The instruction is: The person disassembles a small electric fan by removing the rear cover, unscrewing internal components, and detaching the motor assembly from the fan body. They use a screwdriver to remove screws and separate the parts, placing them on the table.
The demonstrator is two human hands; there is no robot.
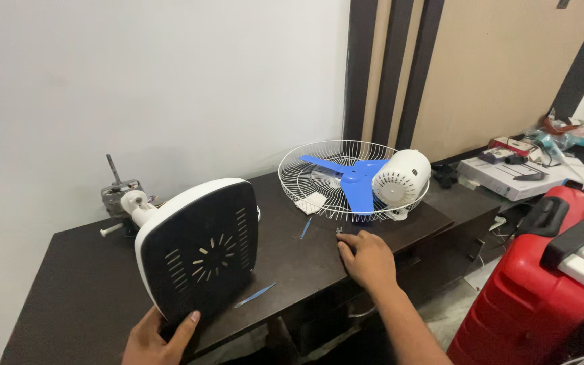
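Note:
My left hand grips the lower edge of a fan base, a rounded square slab with a black vented underside and white rim, tilted up on the dark table. Behind the base sits a bare fan motor with a white neck piece. My right hand rests palm down on the table, fingers by a small screw. Beyond it lies a white wire fan guard holding a blue three-blade propeller and a white motor cover.
Two thin blue tools lie on the table, one near the base and one by the guard. A red suitcase stands at the right. A lower table behind it carries a white box and clutter. A wall runs along the table's back.

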